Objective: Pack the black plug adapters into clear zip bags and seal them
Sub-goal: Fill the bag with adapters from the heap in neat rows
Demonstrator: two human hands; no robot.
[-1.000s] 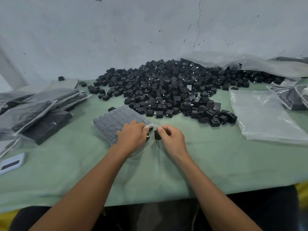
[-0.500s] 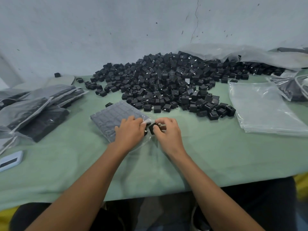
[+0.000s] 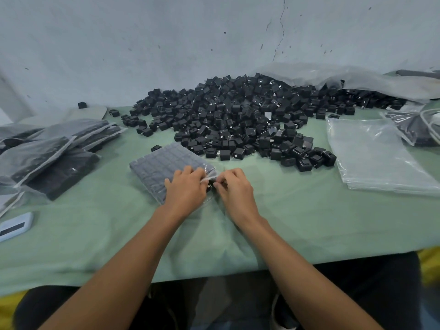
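The clear plastic zip bag packed with a flat grid of black plug adapters lies on the green cloth-covered tabletop, its long axis running from the person's hands away and to the left. Its open mouth is the near right corner, and both hands meet right there. The left hand rests on the bag's near end, fingers curled and pinching the loose plastic lip. The right hand sits just beside the mouth with its fingertips pinched together at the opening; something small and dark, probably 1 adapter, shows between the 2 hands, though the view is too cramped to be sure. The bag therefore lies ahead and left of the hands, nearer the left one. The large loose heap of black cube-shaped plug adapters lies beyond, and the stack of empty clear bags is well apart to the right.
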